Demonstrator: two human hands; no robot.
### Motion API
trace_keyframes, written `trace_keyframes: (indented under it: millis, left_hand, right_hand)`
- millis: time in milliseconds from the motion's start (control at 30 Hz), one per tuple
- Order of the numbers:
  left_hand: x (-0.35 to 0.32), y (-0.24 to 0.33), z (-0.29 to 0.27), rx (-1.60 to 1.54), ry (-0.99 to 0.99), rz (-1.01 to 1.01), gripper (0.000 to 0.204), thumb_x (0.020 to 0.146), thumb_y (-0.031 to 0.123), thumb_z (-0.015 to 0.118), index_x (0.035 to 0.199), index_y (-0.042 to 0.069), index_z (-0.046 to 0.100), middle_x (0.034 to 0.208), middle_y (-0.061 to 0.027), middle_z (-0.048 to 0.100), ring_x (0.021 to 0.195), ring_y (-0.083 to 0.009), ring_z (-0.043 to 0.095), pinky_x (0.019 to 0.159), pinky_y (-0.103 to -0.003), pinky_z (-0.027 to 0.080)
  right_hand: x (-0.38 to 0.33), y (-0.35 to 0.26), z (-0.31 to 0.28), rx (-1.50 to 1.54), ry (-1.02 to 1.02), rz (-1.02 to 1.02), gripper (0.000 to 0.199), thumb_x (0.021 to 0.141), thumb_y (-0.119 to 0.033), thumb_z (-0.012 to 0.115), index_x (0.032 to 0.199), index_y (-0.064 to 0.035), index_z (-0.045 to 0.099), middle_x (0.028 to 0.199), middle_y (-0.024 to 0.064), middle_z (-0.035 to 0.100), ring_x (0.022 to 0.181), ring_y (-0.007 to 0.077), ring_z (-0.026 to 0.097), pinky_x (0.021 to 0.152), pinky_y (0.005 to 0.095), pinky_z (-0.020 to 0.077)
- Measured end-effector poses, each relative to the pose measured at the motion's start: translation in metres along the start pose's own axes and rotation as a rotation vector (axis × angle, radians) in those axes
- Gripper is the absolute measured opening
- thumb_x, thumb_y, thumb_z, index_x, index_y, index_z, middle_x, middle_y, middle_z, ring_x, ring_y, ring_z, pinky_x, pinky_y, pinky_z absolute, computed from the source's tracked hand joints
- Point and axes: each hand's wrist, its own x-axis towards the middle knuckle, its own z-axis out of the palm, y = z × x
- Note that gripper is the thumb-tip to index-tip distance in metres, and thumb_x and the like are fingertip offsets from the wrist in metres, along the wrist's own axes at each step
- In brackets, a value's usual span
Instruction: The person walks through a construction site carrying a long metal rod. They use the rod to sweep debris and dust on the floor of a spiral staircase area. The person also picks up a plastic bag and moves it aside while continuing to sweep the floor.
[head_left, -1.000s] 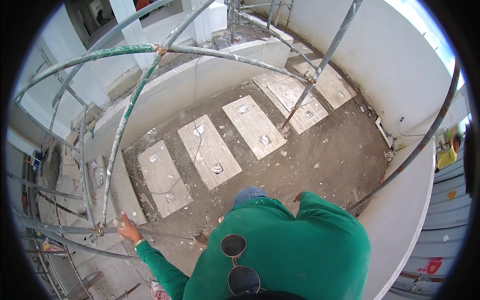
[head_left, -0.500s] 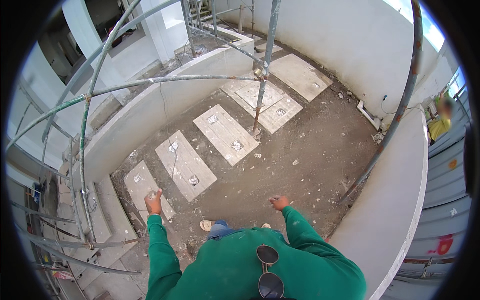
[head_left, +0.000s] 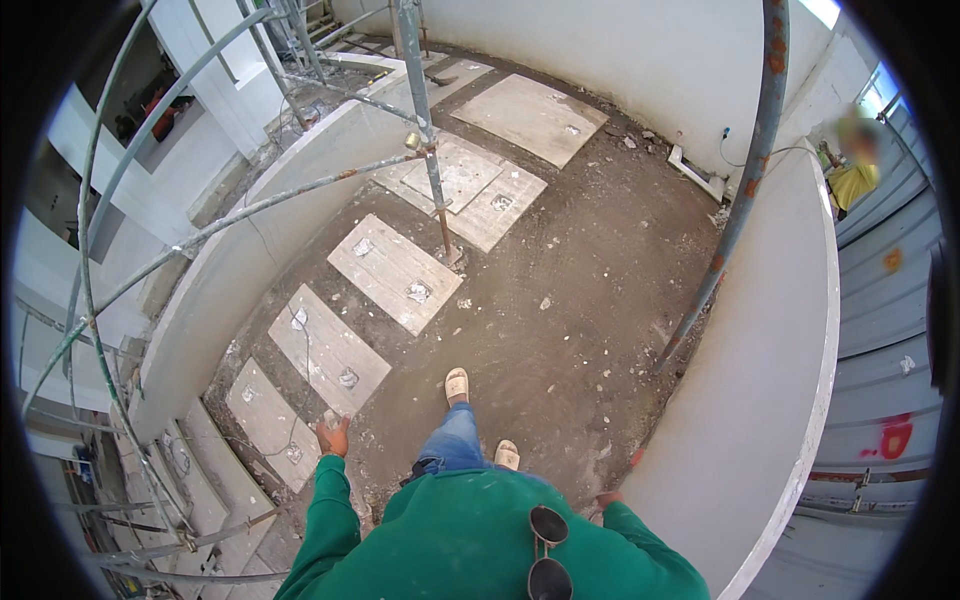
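My left hand [head_left: 333, 440] is low at my left side, over the ground near the closest slabs. Its fingers are curled round a small pale, greyish thing [head_left: 331, 419] whose kind I cannot make out. My right hand [head_left: 608, 498] hangs close to my right side, near the low curved wall. Only a small part of it shows past the green sleeve, and its fingers are too hidden to read. Pale rectangular slabs [head_left: 394, 272] lie in a row on the dirt, several with holes stuffed with whitish crumpled material.
A scaffold post [head_left: 425, 130] rises among the slabs, with pipes [head_left: 215, 232] crossing at left. Another rusty pipe [head_left: 735, 215] leans at right. White walls [head_left: 760, 420] enclose the dirt ground [head_left: 590, 300]. Steps [head_left: 205, 460] lie at left. A person in yellow [head_left: 853, 185] is beyond the right wall.
I have stepped forward, one foot now ahead. The slabs have shifted left and up in view. My right hand has dropped back beside my body; my left still holds the pale thing.
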Motion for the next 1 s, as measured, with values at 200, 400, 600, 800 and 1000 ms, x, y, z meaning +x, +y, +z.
trace_keyframes:
  millis: [200,400,600,800,1000]
  left_hand:
    - [0.079,0.042,0.085,0.156,-0.340,-0.071,0.053,0.073,0.039,0.081,0.088,-0.008,0.062,0.091,-0.0222,0.065,0.080,-0.0333,0.063,0.075,-0.044,0.050]
    - [0.178,0.140,0.194,0.259,-0.700,0.070,0.074,0.068,0.051,0.079,0.103,-0.011,0.058,0.105,-0.0279,0.063,0.096,-0.0373,0.062,0.083,-0.043,0.049]
    - [0.281,0.140,0.284,0.262,-0.530,0.325,0.016,0.084,0.018,0.063,0.095,0.018,0.075,0.097,-0.0252,0.062,0.087,-0.0371,0.062,0.083,-0.042,0.051]
    - [0.334,0.393,0.263,-0.113,-0.449,-0.022,0.054,0.069,0.026,0.074,0.105,-0.010,0.057,0.093,-0.0211,0.064,0.085,-0.0337,0.060,0.080,-0.042,0.047]
    - [0.420,0.505,0.352,-0.200,-0.273,0.057,0.034,0.069,0.016,0.074,0.095,0.000,0.058,0.074,-0.0086,0.061,0.057,-0.0182,0.056,0.052,-0.033,0.045]
  right_hand:
    - [-0.045,-0.110,-0.063,0.589,-0.148,0.273,0.030,0.091,-0.031,0.063,0.104,-0.0046,0.070,0.079,0.0090,0.072,0.051,0.0206,0.067,0.050,0.0352,0.0546]
    - [-0.006,-0.183,-0.124,0.535,0.096,-0.091,0.026,0.090,-0.023,0.064,0.108,-0.0045,0.068,0.089,0.0070,0.072,0.058,0.0221,0.068,0.050,0.0373,0.0541]
    - [0.052,-0.148,-0.152,0.325,0.164,-0.153,0.033,0.088,-0.024,0.065,0.114,-0.0047,0.065,0.090,0.0116,0.071,0.064,0.0273,0.069,0.048,0.0420,0.0532]
    - [0.042,-0.202,-0.171,0.467,-0.056,0.124,0.031,0.089,-0.029,0.064,0.109,-0.0043,0.066,0.089,0.0153,0.070,0.067,0.0307,0.069,0.048,0.0450,0.0537]
    - [0.146,-0.327,-0.343,0.488,-0.160,0.283,0.035,0.089,-0.034,0.063,0.113,-0.0082,0.068,0.097,0.0148,0.071,0.082,0.0300,0.070,0.067,0.0421,0.0553]
